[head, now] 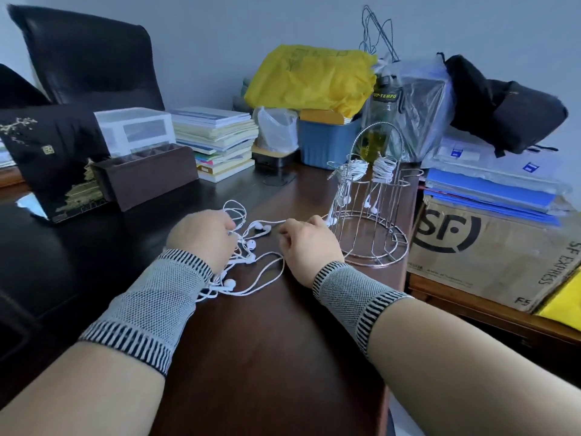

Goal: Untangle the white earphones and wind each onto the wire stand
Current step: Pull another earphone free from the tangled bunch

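A tangle of white earphones (251, 247) lies on the dark wooden desk (251, 341) between my hands. My left hand (204, 237) sits on the left part of the tangle, fingers curled into the cords. My right hand (306, 243) grips a cord that runs from the tangle toward the stand. The chrome wire stand (371, 212) rises just right of my right hand. Two wound white earphones (382, 168) hang on its upper hooks, with earbuds dangling inside the frame.
A dark box (147, 177) and a laptop-like case (53, 165) stand at the left. Stacked books (217, 140), a blue bin (327, 143), a yellow bag (311, 77) and a bottle (382, 121) line the back. A cardboard box (490, 247) sits off the desk's right edge.
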Demonstrator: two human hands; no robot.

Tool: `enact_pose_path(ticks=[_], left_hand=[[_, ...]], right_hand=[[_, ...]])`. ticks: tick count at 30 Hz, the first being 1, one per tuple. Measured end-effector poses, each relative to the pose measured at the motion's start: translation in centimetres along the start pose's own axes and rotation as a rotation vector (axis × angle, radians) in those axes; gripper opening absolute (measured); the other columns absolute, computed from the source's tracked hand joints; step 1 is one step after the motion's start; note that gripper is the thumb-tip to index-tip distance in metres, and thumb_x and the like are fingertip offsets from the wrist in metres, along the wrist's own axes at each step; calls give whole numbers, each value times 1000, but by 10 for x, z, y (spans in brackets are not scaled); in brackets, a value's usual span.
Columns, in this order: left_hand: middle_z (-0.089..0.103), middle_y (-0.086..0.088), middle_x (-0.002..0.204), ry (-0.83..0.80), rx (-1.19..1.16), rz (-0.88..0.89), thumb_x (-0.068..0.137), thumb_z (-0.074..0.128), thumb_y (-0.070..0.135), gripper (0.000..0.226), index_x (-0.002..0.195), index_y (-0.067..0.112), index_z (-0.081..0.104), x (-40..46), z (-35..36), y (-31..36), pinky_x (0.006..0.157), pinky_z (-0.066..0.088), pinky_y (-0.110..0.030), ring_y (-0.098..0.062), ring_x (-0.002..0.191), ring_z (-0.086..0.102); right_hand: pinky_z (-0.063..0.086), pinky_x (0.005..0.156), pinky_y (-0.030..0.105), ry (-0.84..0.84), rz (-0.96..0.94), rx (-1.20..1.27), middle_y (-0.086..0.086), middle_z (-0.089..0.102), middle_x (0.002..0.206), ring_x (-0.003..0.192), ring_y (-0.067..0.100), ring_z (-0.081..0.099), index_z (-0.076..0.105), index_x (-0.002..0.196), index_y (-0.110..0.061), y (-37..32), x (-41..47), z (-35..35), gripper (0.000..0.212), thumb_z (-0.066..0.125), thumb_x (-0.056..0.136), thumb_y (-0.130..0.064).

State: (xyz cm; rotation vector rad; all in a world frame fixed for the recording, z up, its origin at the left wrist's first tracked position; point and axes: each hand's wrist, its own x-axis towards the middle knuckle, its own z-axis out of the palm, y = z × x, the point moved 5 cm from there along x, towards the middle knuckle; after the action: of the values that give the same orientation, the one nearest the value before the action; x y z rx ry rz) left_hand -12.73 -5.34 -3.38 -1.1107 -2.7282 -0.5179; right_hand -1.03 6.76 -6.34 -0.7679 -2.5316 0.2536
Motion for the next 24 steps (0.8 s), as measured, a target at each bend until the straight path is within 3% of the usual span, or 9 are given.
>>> enact_pose_path(ticks=[2,5,9,11,14,18,20,22,24], left_hand=[[72,-5,101,-12,17,55,93,56,24,19,95,16,73,10,2,10,85,55,-39,-26,97,65],[70,-2,90,-133,81,76,92,57,33,23,81,16,68,24,18,18,74,53,-32,-23,87,64],[64,-2,74,-166,74,32,91,55,26,31,63,15,61,30,27,9,54,37,-24,-22,73,60],[67,-6,82,-208,76,33,90,55,22,26,68,13,64,29,27,4,60,44,-26,-24,80,61],[71,-5,109,-224,81,32,93,58,25,20,92,16,75,26,24,0,84,51,-31,-25,101,62],[71,-7,89,-159,86,53,92,60,22,22,77,14,74,26,23,-1,72,53,-35,-27,83,63],[63,-5,77,-108,58,81,91,60,22,21,71,22,66,25,18,2,72,54,-39,-26,74,57],[60,4,78,-27,-45,122,93,60,25,16,79,31,65,23,8,7,75,51,-37,-20,78,57],[65,9,83,-9,-182,169,93,62,28,10,87,29,70,23,1,14,79,50,-31,-15,84,61]], right_hand=[[46,80,34,-23,-13,-19,5,69,93,100,24,47,62,107,-18,-1,4,2,26,41,99,-30],[43,77,33,-52,2,-29,7,68,95,99,25,52,62,105,-18,3,7,4,23,43,98,-28],[45,78,32,-80,36,-17,9,69,101,97,30,60,64,105,-20,5,8,6,22,45,96,-26],[46,78,32,-88,53,-9,9,69,101,96,32,61,65,104,-20,6,8,5,22,46,95,-26],[46,79,31,-110,62,-9,8,69,103,98,31,61,65,105,-20,5,6,3,23,45,95,-26],[46,80,32,-126,67,-27,7,69,103,99,30,61,65,109,-22,5,3,1,25,44,96,-29],[47,80,31,-99,77,-14,7,69,104,99,30,62,63,112,-23,5,3,-1,25,45,96,-30],[47,80,33,-69,92,19,7,69,105,99,31,63,56,122,-24,6,3,-2,28,45,96,-29],[46,80,34,-29,101,75,6,67,108,98,31,63,45,132,-24,8,3,-3,36,44,96,-24]])
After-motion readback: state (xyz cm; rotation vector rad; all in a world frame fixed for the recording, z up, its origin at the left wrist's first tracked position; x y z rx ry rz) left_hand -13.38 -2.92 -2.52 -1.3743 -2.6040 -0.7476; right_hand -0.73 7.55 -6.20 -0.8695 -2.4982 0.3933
